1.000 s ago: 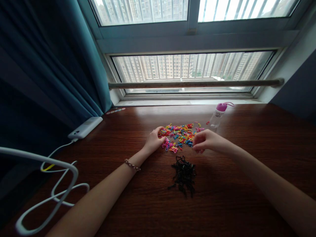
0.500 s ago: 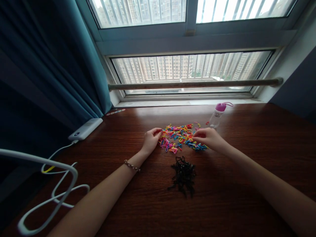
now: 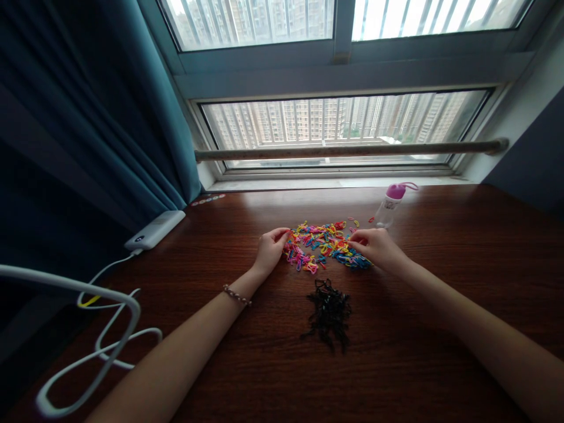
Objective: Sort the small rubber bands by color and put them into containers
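Small, brightly coloured elastic bands (image 3: 315,239) lie in a loose pile on the dark wooden table, pink ones at the front left and blue ones at the front right. At the pile's left edge my left hand (image 3: 269,249) pinches with thumb and forefinger; whatever is between the tips is too small to make out. My right hand (image 3: 376,247) reaches the right edge, above the blue bands, its thumb and fingertips pressed together, also on something I cannot make out. Nearer to me is a separate heap of black bands (image 3: 329,312), touched by neither hand.
A clear bottle with a pink lid (image 3: 395,191) stands behind my right hand. At left lie a white power bank (image 3: 155,229) and a looping white cable (image 3: 132,305). A blue curtain (image 3: 176,117) and a window with a rail (image 3: 352,151) border the table (image 3: 264,376).
The fingers of my right hand have closed together at the pile's right edge. My left hand keeps its pinch in nearly the same place.
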Demonstrator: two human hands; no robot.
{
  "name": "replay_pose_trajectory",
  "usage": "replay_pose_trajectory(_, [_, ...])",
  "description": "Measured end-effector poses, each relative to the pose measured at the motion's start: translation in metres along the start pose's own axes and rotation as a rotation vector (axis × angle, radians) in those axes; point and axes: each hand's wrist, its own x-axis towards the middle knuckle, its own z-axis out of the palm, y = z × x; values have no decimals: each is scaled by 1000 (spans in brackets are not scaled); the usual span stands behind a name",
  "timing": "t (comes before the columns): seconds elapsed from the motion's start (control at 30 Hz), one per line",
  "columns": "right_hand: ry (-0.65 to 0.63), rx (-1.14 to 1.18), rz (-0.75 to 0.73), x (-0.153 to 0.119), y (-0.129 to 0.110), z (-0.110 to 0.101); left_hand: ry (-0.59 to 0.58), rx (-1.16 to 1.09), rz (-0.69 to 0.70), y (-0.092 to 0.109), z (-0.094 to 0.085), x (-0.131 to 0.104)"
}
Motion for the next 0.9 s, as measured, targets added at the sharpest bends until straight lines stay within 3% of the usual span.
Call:
replay_pose_trajectory(0.57, [9, -61, 3, 1, 10, 2, -130, 266, 112, 6, 0, -3])
replay_pose_trajectory(0.9, [27, -102, -2, 2, 14, 0, -197, 112, 36, 15, -4, -1])
